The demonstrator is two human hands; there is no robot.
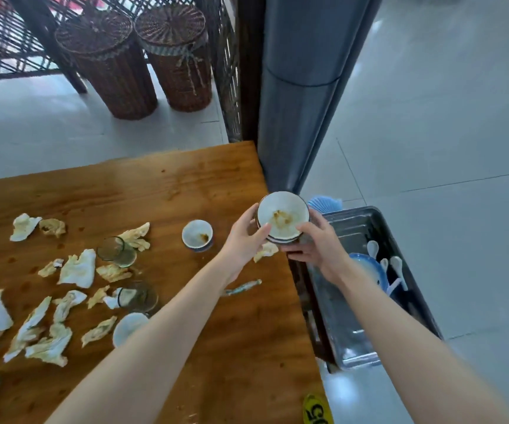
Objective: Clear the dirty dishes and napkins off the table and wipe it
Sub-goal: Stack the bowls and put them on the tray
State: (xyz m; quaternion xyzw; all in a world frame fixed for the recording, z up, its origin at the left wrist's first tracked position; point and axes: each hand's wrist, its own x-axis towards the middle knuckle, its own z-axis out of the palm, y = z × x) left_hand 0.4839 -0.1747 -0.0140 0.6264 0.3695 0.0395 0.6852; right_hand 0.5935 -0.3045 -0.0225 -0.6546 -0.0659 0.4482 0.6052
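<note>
Stack of bowls in both hands, right at the right-hand edge of the wooden table. The top bowl is white inside, smeared brown. The left hand curls round the stack's left side, thumb up against the rim. The right hand grips from the right and underneath, fingers wrapped below the lowest bowl. So the stack sits squarely between the two palms, clamped from both sides. A crumpled napkin lies on the table just below it.

Just right of the hands, beside the table, there's the metal tray. It already holds a blue bowl and some white spoons.

Back on the table, a small bowl with a brown stain sits just left of the left hand. Further left come a glass and a second glass. Another white bowl is half hidden behind the left forearm, and a patterned spoon lies between the forearms. Scattered napkins, stained and crumpled, cover the left half of the tabletop, well apart from both hands.
</note>
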